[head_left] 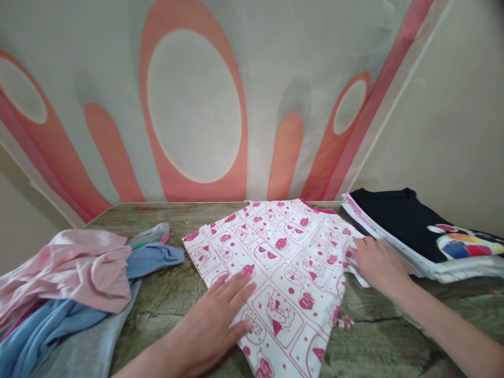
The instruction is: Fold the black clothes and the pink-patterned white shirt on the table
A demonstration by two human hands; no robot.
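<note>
Lying shirt (291,257): our white one with pink print, just left of the folded stack (397,226)
Long axis: running away from us alongside the stack, collar (321,210) at the far end
Right hand (381,265): nearer the stack, fingers bent at the stack-side sleeve (359,276); we cannot tell whether they pinch it
Left hand (208,320): farther from the stack, palm down over the shirt's body, fingers loosely spread

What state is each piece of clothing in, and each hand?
Printed shirt: laid out, face up or down unclear
Clothes heap: loose, crumpled
Black shirt: folded, atop a stack
Left hand: open, palm down over printed shirt
Right hand: at its sleeve, fingers bent
</note>
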